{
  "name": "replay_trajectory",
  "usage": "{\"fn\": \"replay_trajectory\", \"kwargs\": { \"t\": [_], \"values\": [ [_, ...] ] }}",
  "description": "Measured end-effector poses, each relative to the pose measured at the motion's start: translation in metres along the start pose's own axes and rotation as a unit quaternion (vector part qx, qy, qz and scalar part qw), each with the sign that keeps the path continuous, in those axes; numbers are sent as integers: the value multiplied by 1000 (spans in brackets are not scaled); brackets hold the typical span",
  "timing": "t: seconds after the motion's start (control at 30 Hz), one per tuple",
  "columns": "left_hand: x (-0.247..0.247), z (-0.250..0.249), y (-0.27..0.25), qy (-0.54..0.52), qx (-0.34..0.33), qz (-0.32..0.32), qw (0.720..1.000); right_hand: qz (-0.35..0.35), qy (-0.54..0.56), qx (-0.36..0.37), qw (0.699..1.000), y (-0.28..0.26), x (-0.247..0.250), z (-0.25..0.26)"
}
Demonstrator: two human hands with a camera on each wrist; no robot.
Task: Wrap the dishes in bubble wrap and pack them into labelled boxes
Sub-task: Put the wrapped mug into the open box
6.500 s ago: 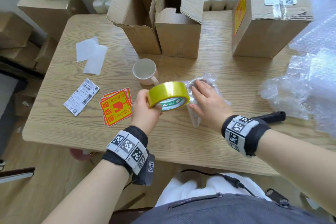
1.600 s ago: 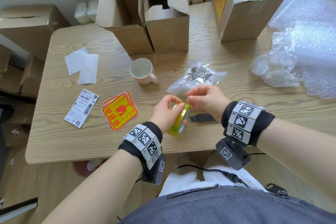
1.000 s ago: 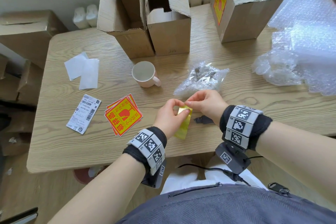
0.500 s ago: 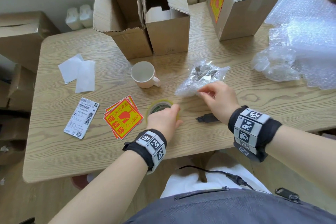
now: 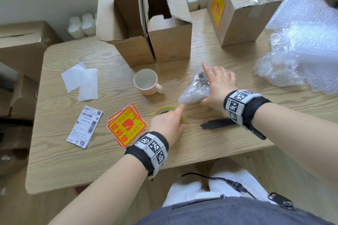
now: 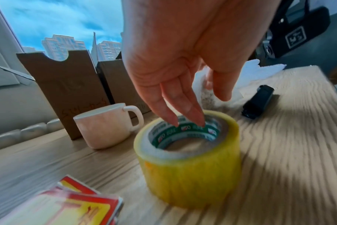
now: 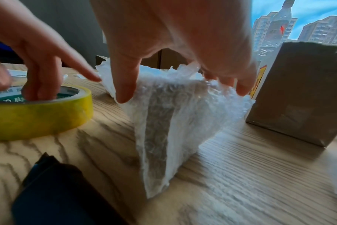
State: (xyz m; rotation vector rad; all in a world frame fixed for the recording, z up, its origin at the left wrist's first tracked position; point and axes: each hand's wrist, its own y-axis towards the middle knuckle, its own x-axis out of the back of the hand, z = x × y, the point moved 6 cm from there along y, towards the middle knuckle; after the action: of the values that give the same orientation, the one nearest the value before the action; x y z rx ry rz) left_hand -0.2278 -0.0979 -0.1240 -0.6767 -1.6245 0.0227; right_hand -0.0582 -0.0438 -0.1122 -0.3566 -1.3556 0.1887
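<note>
Counting across my table [image 5: 210,144], I see three boxes, two open [image 5: 128,29] [image 5: 167,23] and one sealed [image 5: 243,5], one bare mug [image 5: 146,82], one bubble-wrapped bundle [image 5: 195,89], one tape roll [image 5: 165,110], a stack of red-and-yellow stickers [image 5: 126,126] and a heap of bubble wrap [image 5: 301,42]. My left hand [image 5: 167,124] has straight fingers [image 6: 183,105] dipping into the roll's core, gripping nothing. My right hand [image 5: 218,86] is spread loosely over the bundle, thumb touching the wrap. Half a second ago that hand sat at the bundle's near edge; the roll lies flat where it did.
</note>
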Motion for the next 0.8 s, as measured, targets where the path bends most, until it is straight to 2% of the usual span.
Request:
{"fn": "replay_trajectory", "kwargs": {
  "t": [0.1, 0.23, 0.37, 0.43, 0.6, 0.7, 0.73, 0.8],
  "values": [
    [23, 4, 8, -38, 10, -47, 998, -26, -3, 12, 1000, 4, 2, 2],
    [69, 6, 25, -94, 17, -119, 988, -19, 52, 28, 998, 8, 12, -4],
    [123, 7, 50, -75, 27, -192, 978, -27, 187, 22, 982, 13, 44, -20],
    [145, 9, 66, -81, 51, -207, 974, -41, 253, 21, 966, 20, 66, -28],
    [170, 16, 118, -147, 135, -147, 969, -65, 318, 53, 944, 33, 118, -41],
    [181, 21, 143, -220, 150, -142, 953, -69, 345, 68, 934, 39, 141, -47],
    [183, 21, 149, -226, 150, -134, 953, -68, 361, 73, 927, 41, 147, -49],
    [181, 21, 156, -168, 161, -102, 967, -63, 394, 77, 914, 45, 160, -52]
  ]
}}
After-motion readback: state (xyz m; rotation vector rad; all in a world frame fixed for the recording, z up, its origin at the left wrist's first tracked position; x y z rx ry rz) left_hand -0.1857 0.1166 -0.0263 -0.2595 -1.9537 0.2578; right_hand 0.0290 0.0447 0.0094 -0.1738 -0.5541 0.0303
